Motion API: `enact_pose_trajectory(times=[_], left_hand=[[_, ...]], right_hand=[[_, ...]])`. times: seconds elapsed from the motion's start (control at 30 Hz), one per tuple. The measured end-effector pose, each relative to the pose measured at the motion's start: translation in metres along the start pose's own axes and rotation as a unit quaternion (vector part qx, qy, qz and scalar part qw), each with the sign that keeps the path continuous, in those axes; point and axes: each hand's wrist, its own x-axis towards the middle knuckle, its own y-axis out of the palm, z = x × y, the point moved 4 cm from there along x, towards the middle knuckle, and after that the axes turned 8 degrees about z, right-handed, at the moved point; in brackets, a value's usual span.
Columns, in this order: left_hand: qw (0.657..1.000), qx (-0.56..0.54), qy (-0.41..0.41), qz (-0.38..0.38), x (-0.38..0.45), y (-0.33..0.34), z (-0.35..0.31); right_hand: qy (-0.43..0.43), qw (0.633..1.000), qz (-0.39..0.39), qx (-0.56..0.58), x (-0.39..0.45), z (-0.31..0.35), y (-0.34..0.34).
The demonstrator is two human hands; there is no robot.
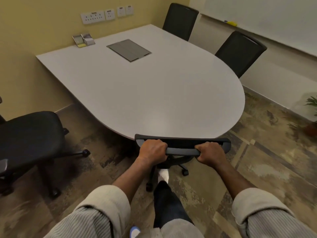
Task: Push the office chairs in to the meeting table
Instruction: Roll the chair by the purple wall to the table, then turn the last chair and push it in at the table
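A black office chair (pixel 181 143) stands at the rounded near end of the white meeting table (pixel 137 93), its backrest top touching the table edge and its seat hidden underneath. My left hand (pixel 151 150) and my right hand (pixel 211 153) both grip the handle bar on the back of that chair. Another black chair (pixel 29 136) stands out from the table at the left, turned sideways. Two more black chairs (pixel 180 20) (pixel 240 52) sit along the table's far right side, close against it.
A grey cable flap (pixel 128 49) lies in the tabletop, and a card holder (pixel 83 40) sits at the wall end. Wall sockets (pixel 96 17) are above. A whiteboard ledge (pixel 257 31) runs along the right wall. A potted plant (pixel 311 117) stands at the right edge. My leg (pixel 169 203) is behind the chair base.
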Motion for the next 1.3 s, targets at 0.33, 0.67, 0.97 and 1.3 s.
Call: enact_pose_trajectory(times=[0.33,0.67,0.97,1.3], left_hand=[[0.999,0.004,-0.026,0.023,0.001,-0.003,-0.004],[0.992,-0.123,0.019,0.02,-0.041,-0.05,-0.009],[0.927,0.015,-0.059,-0.369,-0.122,-0.255,0.009],[0.845,0.211,-0.236,-0.431,-0.315,-0.394,0.065]], right_hand=[[-0.018,1.0,0.008,0.007,-0.003,0.002,-0.003],[-0.188,0.973,-0.012,0.133,-0.037,0.015,-0.042],[-0.268,0.883,-0.373,0.098,-0.038,0.071,-0.259],[-0.348,0.774,-0.517,0.111,-0.076,0.188,-0.451]])
